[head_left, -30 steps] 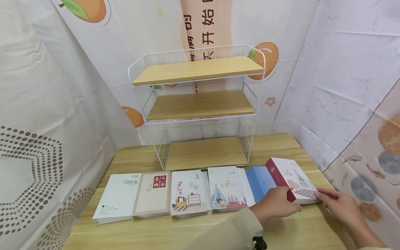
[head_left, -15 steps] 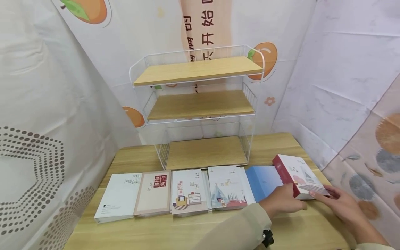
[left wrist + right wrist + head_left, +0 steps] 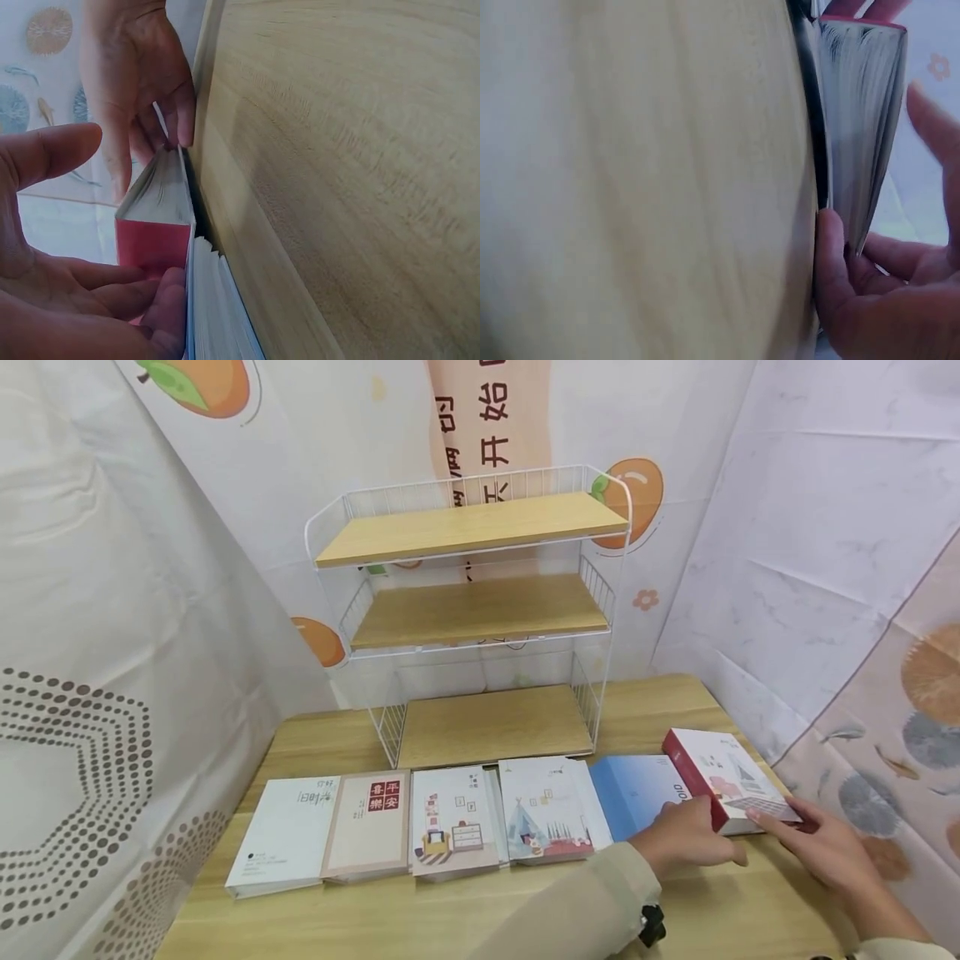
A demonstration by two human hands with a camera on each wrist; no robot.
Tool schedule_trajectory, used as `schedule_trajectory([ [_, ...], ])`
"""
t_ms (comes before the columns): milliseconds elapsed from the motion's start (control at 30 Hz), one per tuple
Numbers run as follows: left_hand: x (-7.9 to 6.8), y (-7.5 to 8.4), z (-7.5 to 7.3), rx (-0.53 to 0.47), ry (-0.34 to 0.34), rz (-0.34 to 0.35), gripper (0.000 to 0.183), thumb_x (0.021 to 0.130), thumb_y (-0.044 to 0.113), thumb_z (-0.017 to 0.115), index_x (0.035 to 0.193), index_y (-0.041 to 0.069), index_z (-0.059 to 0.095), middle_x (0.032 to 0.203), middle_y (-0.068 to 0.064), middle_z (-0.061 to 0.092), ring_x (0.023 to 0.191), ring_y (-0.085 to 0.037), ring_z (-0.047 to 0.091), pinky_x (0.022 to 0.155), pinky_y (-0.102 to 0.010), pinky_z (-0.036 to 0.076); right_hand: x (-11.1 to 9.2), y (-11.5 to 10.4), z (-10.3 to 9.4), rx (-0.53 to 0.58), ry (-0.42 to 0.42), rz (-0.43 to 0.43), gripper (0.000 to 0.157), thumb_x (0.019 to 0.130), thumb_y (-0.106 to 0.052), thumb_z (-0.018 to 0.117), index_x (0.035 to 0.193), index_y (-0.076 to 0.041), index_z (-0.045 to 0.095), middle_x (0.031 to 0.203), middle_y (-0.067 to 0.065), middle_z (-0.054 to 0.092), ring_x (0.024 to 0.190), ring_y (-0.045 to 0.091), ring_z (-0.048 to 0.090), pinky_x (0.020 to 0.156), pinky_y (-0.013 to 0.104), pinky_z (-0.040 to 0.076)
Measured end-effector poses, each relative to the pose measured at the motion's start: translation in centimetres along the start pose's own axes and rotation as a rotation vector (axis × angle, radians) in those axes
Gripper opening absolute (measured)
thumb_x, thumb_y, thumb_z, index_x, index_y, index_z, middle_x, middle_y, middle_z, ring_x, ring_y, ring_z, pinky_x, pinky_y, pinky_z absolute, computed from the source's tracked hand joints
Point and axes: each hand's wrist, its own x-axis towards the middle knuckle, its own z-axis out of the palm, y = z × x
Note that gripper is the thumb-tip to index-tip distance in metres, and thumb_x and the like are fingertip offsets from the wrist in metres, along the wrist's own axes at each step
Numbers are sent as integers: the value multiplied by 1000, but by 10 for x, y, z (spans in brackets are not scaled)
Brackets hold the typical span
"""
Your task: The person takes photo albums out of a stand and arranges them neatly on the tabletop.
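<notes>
A thick book (image 3: 731,772) with a white illustrated cover and a red spine lies at the right end of the row. My left hand (image 3: 686,835) rests its fingers on the red spine (image 3: 154,240), thumb raised away from it in the left wrist view. At the opposite side, my right hand (image 3: 817,847) holds the book's edge. Its thumb lies over the cover, and in the right wrist view its fingers (image 3: 832,259) bend round the page edge. The blue book (image 3: 637,793) sits just left, partly covered by my left hand.
More books continue leftward: a tent-picture book (image 3: 551,810), an armchair-picture book (image 3: 453,818), a beige book (image 3: 367,827) and a white book (image 3: 285,831). Behind them stands a white wire rack (image 3: 472,531) with three wooden shelves. Printed cloth walls (image 3: 795,527) surround the wooden table (image 3: 420,918).
The red-spined book has slid right and slightly back with both hands, now lying flatter beside the blue book. More of the blue cover shows. The other books have stayed put.
</notes>
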Motion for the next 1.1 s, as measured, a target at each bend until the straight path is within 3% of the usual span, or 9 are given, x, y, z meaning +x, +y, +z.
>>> schedule_trajectory([
  [133,3,1,4,88,5,30,47,64,47,79,99,24,58,84,16,55,79,-11,45,60,-29,40,0,-2,0,-8,24,-3,105,84,-58,62,148,8,12,143,37,29,105,18,52,60,11,39],
  [233,3,0,6,181,32,73,46,64,49,76,99,24,60,86,15,55,78,-10,46,61,-27,40,2,-5,-2,-28,19,-10,106,83,-58,63,146,11,15,143,40,26,122,46,34,59,11,36],
  [300,2,-1,8,225,55,107,43,65,49,75,98,24,61,86,15,55,76,-9,46,61,-25,40,2,-5,-2,-62,28,-37,103,83,-57,65,144,13,21,141,40,29,121,47,36,62,13,36],
  [400,-2,-5,6,233,78,171,40,68,45,73,100,24,62,85,14,54,76,-6,47,61,-22,39,2,-7,-3,-123,39,-81,99,83,-55,65,141,16,27,137,43,31,119,51,38,74,28,44],
  [533,-20,-20,-13,295,106,290,51,73,44,70,118,24,59,109,16,58,99,-3,54,79,-18,45,2,-13,-2,-194,37,-115,97,83,-56,64,136,18,32,133,46,34,114,56,42,84,55,43],
  [633,-44,-42,-39,336,128,353,59,78,44,69,131,23,53,136,12,49,124,-11,48,99,-25,42,1,-18,-3,-239,26,-127,98,83,-58,63,134,21,33,129,47,37,111,57,45,84,59,42],
  [800,-83,-97,-100,284,201,355,49,84,38,64,130,23,53,150,2,37,135,-21,38,109,-39,34,0,-32,-7,-312,41,-172,95,85,-60,59,133,19,37,128,46,39,109,60,44,80,61,42],
  [933,-111,-144,-153,224,272,237,47,84,31,65,129,20,55,151,-2,36,138,-25,34,111,-46,31,1,-52,-5,-355,89,-264,80,88,-55,58,131,13,45,127,43,44,108,60,45,78,62,42],
  [1100,-139,-199,-216,206,375,98,47,85,28,66,130,18,55,147,-7,42,136,-29,37,109,-50,32,3,-95,3,-379,128,-392,71,88,-51,60,129,6,50,128,37,48,111,57,45,80,63,41],
])
